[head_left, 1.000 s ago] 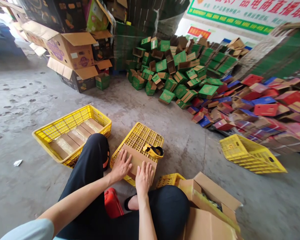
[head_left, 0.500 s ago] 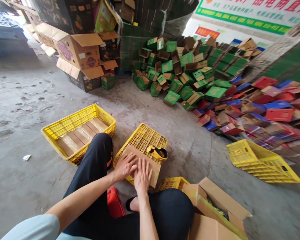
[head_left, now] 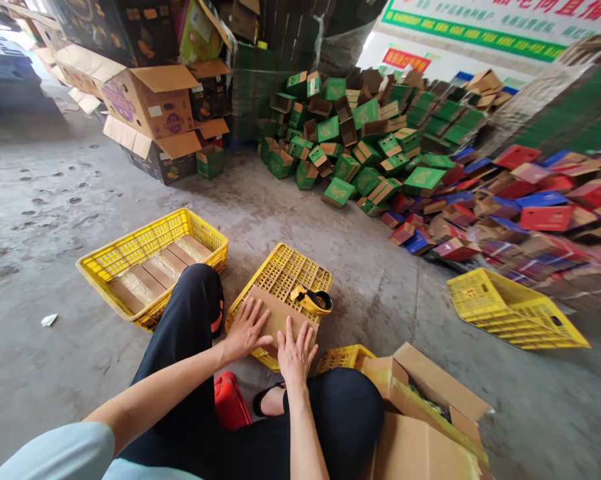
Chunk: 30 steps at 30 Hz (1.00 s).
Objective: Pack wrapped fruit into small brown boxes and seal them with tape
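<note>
Cardboard sheet (head_left: 276,312) lies flat on top of an upside-down yellow crate (head_left: 286,269), at the near end of it. The sheet's near edge sits right at the crate's near edge. Its far corner is just beside a yellow tape holder (head_left: 312,301), which also rests on the crate. The far half of the crate top is bare.

The gray floor (head_left: 55,200) is open to the left and straight ahead. On the right there is a strip of bare floor, and then another yellow crate (head_left: 515,310) that lies tipped.

The left hand (head_left: 245,330) is flat on the sheet with its fingers spread wide. The right hand (head_left: 295,353) is flat too, fingers spread, on the sheet's near edge. Neither hand grips anything; both just press down.

A yellow basket (head_left: 203,235) stands on the floor to the left, close by the person's knee. Flat brown cardboard pieces (head_left: 155,272) lie side by side in it. A big open brown box (head_left: 420,400) stands at the lower right, touching the person's leg; what is in it is hard to see. A small yellow bin (head_left: 343,359) peeks out just in front of that box.

Farther off lies a heap of green boxes (head_left: 355,147), and next to it a heap of red and blue boxes (head_left: 505,213).
</note>
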### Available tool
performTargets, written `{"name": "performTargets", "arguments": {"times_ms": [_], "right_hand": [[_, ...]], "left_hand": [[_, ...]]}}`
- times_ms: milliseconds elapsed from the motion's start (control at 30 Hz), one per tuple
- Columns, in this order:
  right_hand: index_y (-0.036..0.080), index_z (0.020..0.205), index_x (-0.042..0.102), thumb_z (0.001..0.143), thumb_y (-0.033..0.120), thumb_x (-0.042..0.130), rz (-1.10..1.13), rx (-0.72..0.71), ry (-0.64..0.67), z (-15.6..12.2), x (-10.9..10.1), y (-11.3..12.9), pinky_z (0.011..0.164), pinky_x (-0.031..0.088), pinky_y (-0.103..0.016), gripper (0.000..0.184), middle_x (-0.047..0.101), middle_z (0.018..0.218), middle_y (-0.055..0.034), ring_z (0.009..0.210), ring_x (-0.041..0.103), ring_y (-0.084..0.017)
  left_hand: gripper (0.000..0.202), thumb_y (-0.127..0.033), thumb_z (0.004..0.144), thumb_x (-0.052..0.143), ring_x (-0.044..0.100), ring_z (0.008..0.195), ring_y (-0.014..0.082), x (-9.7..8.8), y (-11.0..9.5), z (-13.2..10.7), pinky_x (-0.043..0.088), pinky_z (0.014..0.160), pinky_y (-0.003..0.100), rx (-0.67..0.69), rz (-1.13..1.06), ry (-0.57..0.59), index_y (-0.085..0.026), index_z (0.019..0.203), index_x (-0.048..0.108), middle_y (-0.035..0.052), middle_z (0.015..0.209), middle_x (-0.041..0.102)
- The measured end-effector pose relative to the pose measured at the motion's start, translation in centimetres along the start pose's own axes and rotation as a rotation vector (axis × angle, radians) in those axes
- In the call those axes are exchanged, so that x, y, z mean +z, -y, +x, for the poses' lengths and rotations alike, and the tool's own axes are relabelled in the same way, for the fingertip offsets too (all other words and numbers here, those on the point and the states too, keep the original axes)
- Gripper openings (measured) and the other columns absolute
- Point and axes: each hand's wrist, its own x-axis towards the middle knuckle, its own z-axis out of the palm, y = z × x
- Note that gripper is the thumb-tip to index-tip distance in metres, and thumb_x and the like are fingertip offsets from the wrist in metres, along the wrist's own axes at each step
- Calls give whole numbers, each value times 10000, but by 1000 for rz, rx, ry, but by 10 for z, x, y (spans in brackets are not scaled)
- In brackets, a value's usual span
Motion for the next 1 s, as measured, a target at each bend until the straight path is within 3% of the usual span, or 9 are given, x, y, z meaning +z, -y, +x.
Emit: {"name": "performTargets", "arguments": {"times_ms": [200, 333, 400, 500, 667, 800, 900, 1000], "right_hand": [[352, 1607, 377, 1081, 441, 384, 56, -21, -18, -5, 0, 4, 1167, 290, -702, 534, 288, 1709, -178, 1561, 267, -435], [334, 1605, 402, 1090, 398, 304, 102, -90, -48, -20, 7, 7, 1199, 262, -677, 529, 313, 1709, -115, 1566, 261, -423], [316, 1612, 400, 1092, 423, 267, 138, -116, -69, -32, 12, 5, 1217, 246, -657, 547, 311, 1712, -93, 1574, 252, -402], [220, 1617, 403, 1083, 514, 190, 229, -50, -120, -45, 23, -4, 1206, 278, -653, 645, 328, 1697, -144, 1570, 260, -395], [-83, 1550, 385, 994, 735, 174, 573, 133, -276, -32, 43, -26, 1222, 333, -530, 1012, 328, 1635, -335, 1554, 299, -407], [-81, 1550, 365, 861, 870, 289, 770, 443, -167, -1, 45, -45, 1154, 425, -515, 1177, 464, 1534, -364, 1445, 476, -432], [-1, 1533, 453, 775, 893, 405, 824, 455, -68, 13, 36, -57, 1047, 519, -506, 1173, 616, 1409, -312, 1269, 638, -425], [85, 1491, 546, 705, 871, 533, 896, 462, -45, 16, 26, -62, 985, 559, -478, 1112, 666, 1378, -245, 1211, 670, -398]], "left_hand": [[963, -836, 909, 416, 262, 1553, 465, 2, -28, -21, 305, 1215, 608, 74, -88, 63, -121, 1550, 494, 243, 1641, 375], [1030, -890, 839, 461, 312, 1547, 420, -9, -16, -18, 321, 1227, 561, 127, -134, 127, -151, 1556, 488, 215, 1634, 404], [925, -833, 903, 451, 345, 1544, 372, -14, -5, -16, 318, 1239, 543, 120, -157, 144, -199, 1576, 461, 165, 1638, 420], [759, -698, 1019, 392, 330, 1556, 343, -15, 13, -15, 310, 1246, 559, -23, -171, 103, -207, 1597, 419, 147, 1653, 400], [781, -612, 1056, 366, 311, 1563, 337, -4, 35, -10, 399, 1211, 511, -332, -373, 46, -99, 1638, 277, 226, 1688, 279], [761, -544, 1006, 489, 419, 1512, 324, -7, 45, 7, 384, 1229, 498, -468, -657, 95, -145, 1631, 318, 178, 1642, 407], [730, -439, 932, 598, 480, 1466, 352, -20, 50, 19, 397, 1220, 507, -578, -817, 159, -147, 1581, 434, 156, 1580, 505], [727, -328, 851, 666, 548, 1406, 363, -34, 53, 24, 452, 1181, 494, -648, -879, 167, -145, 1537, 509, 148, 1515, 580]]}}
